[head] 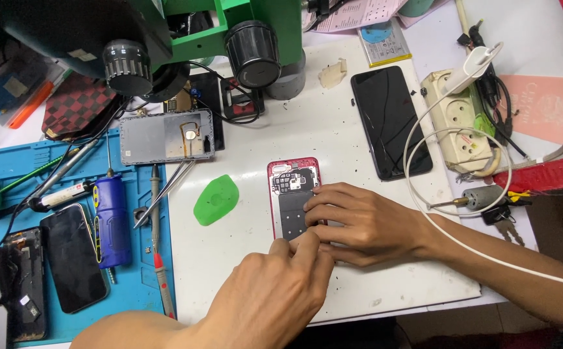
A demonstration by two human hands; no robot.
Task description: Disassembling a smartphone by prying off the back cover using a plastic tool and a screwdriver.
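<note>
An opened red phone (292, 194) lies back-up on the white table (333, 129), its inner parts and dark battery area showing. My right hand (365, 223) lies over the phone's lower right side, fingers spread on it. My left hand (275, 291) comes in from below, with its fingertips pinched at the phone's lower edge. The two hands touch there, and what the left fingers pinch is hidden.
A green plastic pick (216, 200) lies left of the phone. A black phone (390, 121), a power strip (457, 119) and a white cable (423, 213) are on the right. At the left sits a blue mat (132, 284) with tweezers (165, 190), a blue screwdriver (111, 220) and phones. A green microscope (165, 39) looms at the top.
</note>
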